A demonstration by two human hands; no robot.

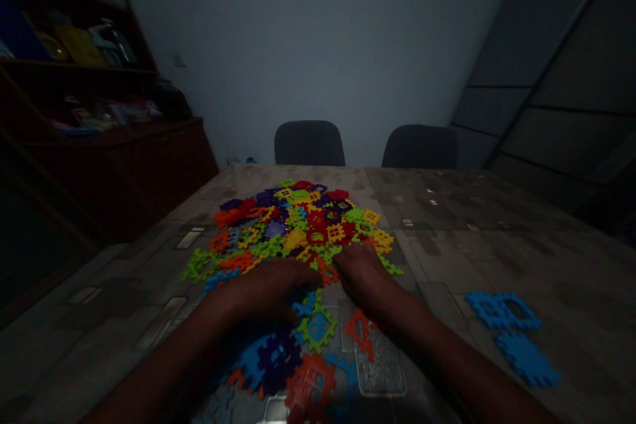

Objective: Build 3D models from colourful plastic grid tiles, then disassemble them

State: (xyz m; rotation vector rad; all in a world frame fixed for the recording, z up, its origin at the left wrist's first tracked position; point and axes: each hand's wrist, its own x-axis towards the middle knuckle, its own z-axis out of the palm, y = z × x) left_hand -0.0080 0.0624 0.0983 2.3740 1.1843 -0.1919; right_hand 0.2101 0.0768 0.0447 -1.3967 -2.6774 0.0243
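A pile of flat, toothed plastic building pieces (298,230) in many colours spreads over the middle of the table. At its near edge my left hand (278,281) hovers palm down, its thumb apart from the fingers. A blue piece (305,305) and a lime-green square frame piece (318,328) are just below it. My right hand (358,268) reaches into the pile's near right side with its fingers curled; what lies under them is hidden. An orange-red piece (326,270) shows between the two hands, close to the right fingertips.
Nearer me lie an orange window piece (312,387), a dark purple piece (278,358) and a small orange piece (360,331). Joined blue pieces (503,310) and a solid blue piece (527,358) sit at right on the patterned tablecloth (447,232). Two chairs (309,144) stand behind.
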